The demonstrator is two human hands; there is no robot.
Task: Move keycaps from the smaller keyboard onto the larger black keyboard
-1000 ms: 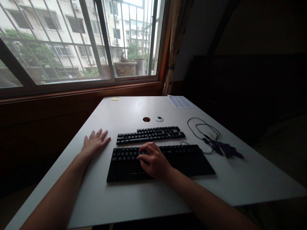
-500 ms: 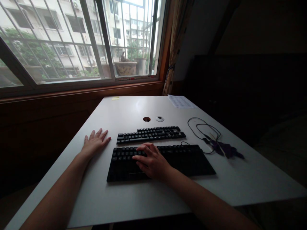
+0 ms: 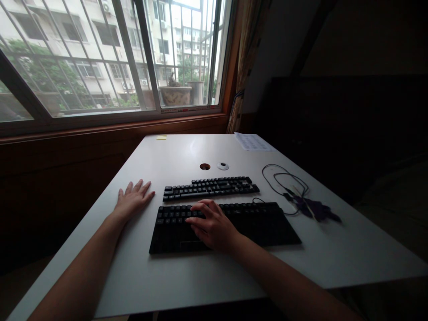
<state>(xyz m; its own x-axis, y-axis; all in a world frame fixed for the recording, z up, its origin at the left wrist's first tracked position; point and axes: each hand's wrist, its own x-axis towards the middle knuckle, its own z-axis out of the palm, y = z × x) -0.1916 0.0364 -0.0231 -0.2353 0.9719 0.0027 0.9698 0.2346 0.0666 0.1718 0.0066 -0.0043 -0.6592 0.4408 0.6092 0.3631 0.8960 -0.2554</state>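
Observation:
A black keyboard [image 3: 267, 232] lies on the white table, with keycaps on its upper rows at the left and a dark, bare-looking lower part. Over its left middle is my right hand [image 3: 216, 225], fingers bent and apart, with the index fingertip touching down by the end of the second row of keycaps. I see nothing held in it; the area under the palm is hidden. My left hand [image 3: 132, 199] rests flat on the table left of the keyboard, fingers spread. Behind the keyboard, loose black keycaps [image 3: 210, 189] are laid out in rows, including a long spacebar.
A coiled cable [image 3: 284, 176] and a dark purple cloth-like item [image 3: 317, 209] lie at the right. Farther back are a round hole [image 3: 205, 166], its white ring cover [image 3: 223, 166], a printed sheet [image 3: 252, 141] and yellow sticky notes [image 3: 161, 137]. A barred window stands beyond.

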